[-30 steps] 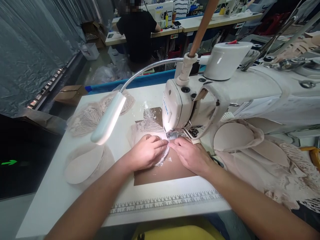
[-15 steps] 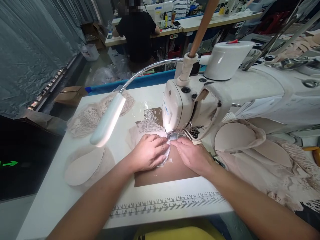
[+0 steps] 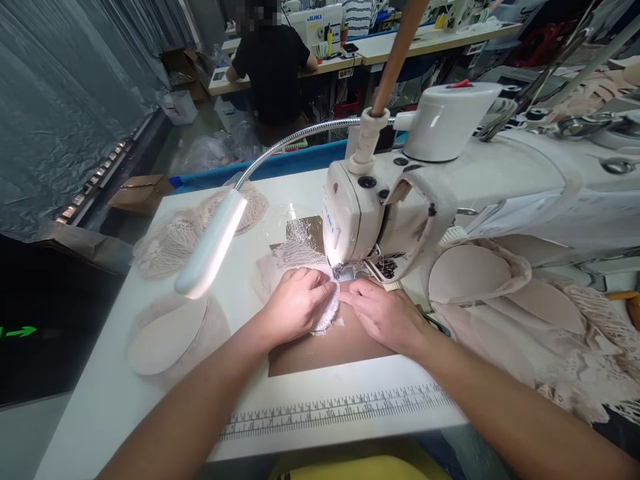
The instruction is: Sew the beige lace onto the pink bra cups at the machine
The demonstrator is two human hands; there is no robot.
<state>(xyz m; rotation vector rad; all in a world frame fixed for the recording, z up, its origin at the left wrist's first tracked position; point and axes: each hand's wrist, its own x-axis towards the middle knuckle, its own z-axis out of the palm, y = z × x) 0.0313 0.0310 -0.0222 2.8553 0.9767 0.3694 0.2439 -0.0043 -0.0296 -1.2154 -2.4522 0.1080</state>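
A white sewing machine (image 3: 450,180) stands on the white table (image 3: 115,393). Under its needle lies a beige lace piece (image 3: 327,319) on a brown plate (image 3: 330,350). My left hand (image 3: 295,305) rests on the lace just left of the presser foot, fingers curled and pressed down on the fabric. My right hand (image 3: 385,313) lies to the right of the needle, fingers together, pinching the lace edge against the left hand's fingertips.
A gooseneck lamp (image 3: 213,243) hangs over the table's left half. Beige foam cups (image 3: 165,337) and lace pieces (image 3: 173,243) lie at left; a heap of cups and lace (image 3: 525,313) sits at right. A ruler strip (image 3: 335,410) runs along the front edge. A person (image 3: 273,63) sits at a far bench.
Both hands have stayed at the needle, shifting slightly while the lace edge moves a little under the foot. The view has tilted a bit.
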